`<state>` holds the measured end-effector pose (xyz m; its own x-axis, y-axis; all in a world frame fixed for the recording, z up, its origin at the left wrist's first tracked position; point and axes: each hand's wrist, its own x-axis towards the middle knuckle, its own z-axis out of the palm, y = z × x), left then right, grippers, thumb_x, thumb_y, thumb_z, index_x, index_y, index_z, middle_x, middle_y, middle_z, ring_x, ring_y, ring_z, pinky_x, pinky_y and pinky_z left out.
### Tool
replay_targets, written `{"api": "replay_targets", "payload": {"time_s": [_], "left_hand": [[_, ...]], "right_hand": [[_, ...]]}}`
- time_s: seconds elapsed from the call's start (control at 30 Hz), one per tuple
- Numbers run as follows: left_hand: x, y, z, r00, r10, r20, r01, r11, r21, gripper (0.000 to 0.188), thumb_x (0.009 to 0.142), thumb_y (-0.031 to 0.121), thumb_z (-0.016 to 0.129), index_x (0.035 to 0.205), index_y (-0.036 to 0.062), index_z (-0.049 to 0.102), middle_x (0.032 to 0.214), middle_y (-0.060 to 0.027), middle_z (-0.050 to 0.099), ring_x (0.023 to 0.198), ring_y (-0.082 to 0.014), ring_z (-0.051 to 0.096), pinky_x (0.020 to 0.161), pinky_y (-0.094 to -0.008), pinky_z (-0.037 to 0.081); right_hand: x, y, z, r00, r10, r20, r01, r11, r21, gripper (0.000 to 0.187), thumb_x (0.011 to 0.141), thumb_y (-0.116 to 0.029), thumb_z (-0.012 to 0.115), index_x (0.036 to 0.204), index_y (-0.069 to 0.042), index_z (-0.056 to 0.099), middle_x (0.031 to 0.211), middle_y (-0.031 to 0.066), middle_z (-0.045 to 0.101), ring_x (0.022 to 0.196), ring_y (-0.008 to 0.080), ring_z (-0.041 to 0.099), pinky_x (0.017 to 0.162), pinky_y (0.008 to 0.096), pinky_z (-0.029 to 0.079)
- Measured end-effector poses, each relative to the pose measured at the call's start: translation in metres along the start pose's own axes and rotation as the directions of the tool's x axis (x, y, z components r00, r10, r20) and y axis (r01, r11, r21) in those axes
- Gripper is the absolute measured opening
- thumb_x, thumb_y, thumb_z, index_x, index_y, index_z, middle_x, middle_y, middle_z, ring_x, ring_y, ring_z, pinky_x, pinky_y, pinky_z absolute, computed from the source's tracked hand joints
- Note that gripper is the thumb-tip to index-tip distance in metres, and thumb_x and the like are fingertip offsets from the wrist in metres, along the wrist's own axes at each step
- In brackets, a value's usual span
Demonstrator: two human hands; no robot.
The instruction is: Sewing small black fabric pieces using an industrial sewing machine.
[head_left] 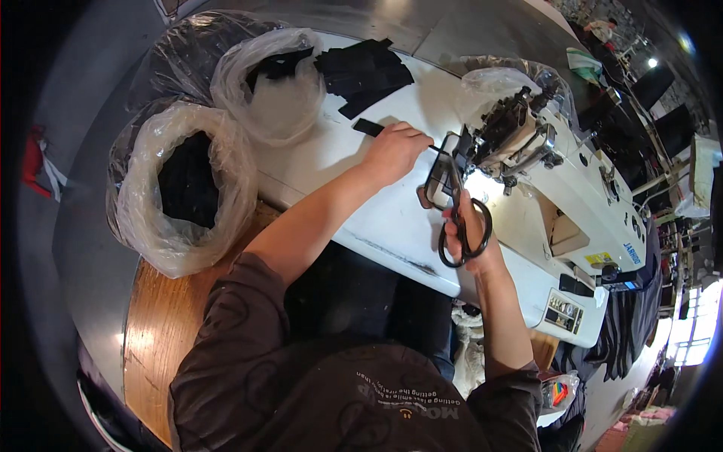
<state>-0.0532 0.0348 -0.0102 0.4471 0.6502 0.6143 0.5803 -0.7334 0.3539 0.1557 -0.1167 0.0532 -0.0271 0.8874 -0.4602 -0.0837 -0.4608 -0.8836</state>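
Observation:
My left hand is closed on a black fabric strip, whose end sticks out past its far-left side. In my right hand is a pair of scissors with black loop handles; the blades point away from me, close to the fingertips of my left hand. Whether the blades touch the strip I cannot tell. Just beyond the scissors stands the white sewing machine, its lamp lighting the bed by its needle area. Beyond my left hand, a stack of black fabric pieces lies on the white table.
At the left, a clear plastic bag with black pieces inside stands open. Another open bag sits behind it, beside the stack. A wooden surface lies at my lower left. More clear plastic is behind the machine head.

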Motion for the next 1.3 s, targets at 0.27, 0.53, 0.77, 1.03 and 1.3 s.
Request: {"api": "replay_targets", "payload": {"time_s": [0.27, 0.53, 0.77, 1.03, 1.3], "left_hand": [[0.062, -0.034, -0.101, 0.922, 0.023, -0.387, 0.167, 0.878, 0.448, 0.035, 0.092, 0.007, 0.063, 0.126, 0.0027, 0.07, 0.116, -0.015, 0.077, 0.107, -0.0315, 0.075, 0.093, -0.042, 0.058], [0.109, -0.125, -0.091, 0.981, 0.137, -0.14, 0.067, 0.436, 0.898, 0.04, 0.099, 0.029, 0.063, 0.134, 0.0117, 0.071, 0.142, -0.0104, 0.07, 0.145, -0.0332, 0.054, 0.124, -0.0644, 0.033], [0.081, -0.121, -0.024, 0.835, -0.54, 0.104, 0.337, 0.653, 0.678, 0.065, 0.108, 0.067, 0.044, 0.168, 0.0416, 0.042, 0.176, -0.0149, 0.037, 0.162, -0.0397, 0.032, 0.125, -0.0815, 0.009], [0.05, -0.003, -0.025, 0.972, -0.079, 0.223, 0.009, 0.955, 0.296, 0.025, 0.097, 0.018, 0.068, 0.117, 0.0096, 0.079, 0.115, -0.0109, 0.072, 0.119, -0.0327, 0.066, 0.106, -0.0454, 0.052], [0.013, 0.039, 0.011, 0.918, 0.286, 0.273, -0.276, 0.958, -0.078, 0.027, 0.088, 0.012, 0.08, 0.113, 0.0047, 0.078, 0.113, -0.0078, 0.071, 0.113, -0.0306, 0.068, 0.093, -0.0407, 0.059]], "right_hand": [[-0.096, 0.013, -0.106, 0.876, -0.483, 0.007, 0.221, 0.389, -0.894, 0.03, 0.096, -0.024, 0.083, 0.105, 0.003, 0.075, 0.082, 0.0168, 0.075, 0.071, 0.0214, 0.068, 0.068, 0.0381, 0.054], [-0.09, 0.031, -0.143, 0.73, -0.681, -0.059, -0.124, -0.047, -0.991, 0.03, 0.095, -0.019, 0.076, 0.119, -0.002, 0.071, 0.106, 0.0233, 0.074, 0.093, 0.0453, 0.072, 0.08, 0.0545, 0.058], [-0.035, 0.015, -0.051, 0.603, -0.766, 0.224, 0.51, 0.154, -0.846, 0.018, 0.098, -0.003, 0.07, 0.115, 0.001, 0.074, 0.115, 0.0251, 0.073, 0.102, 0.0462, 0.071, 0.089, 0.0493, 0.059], [0.015, 0.035, -0.031, 0.442, -0.862, 0.248, 0.461, -0.019, -0.887, 0.029, 0.093, -0.007, 0.076, 0.122, -0.003, 0.078, 0.113, 0.0127, 0.066, 0.103, 0.0342, 0.063, 0.091, 0.0449, 0.052], [0.013, 0.03, -0.028, 0.496, -0.826, 0.268, 0.471, -0.003, -0.882, 0.031, 0.094, -0.008, 0.076, 0.124, -0.003, 0.079, 0.111, 0.0124, 0.065, 0.102, 0.0334, 0.063, 0.09, 0.0454, 0.052]]}}
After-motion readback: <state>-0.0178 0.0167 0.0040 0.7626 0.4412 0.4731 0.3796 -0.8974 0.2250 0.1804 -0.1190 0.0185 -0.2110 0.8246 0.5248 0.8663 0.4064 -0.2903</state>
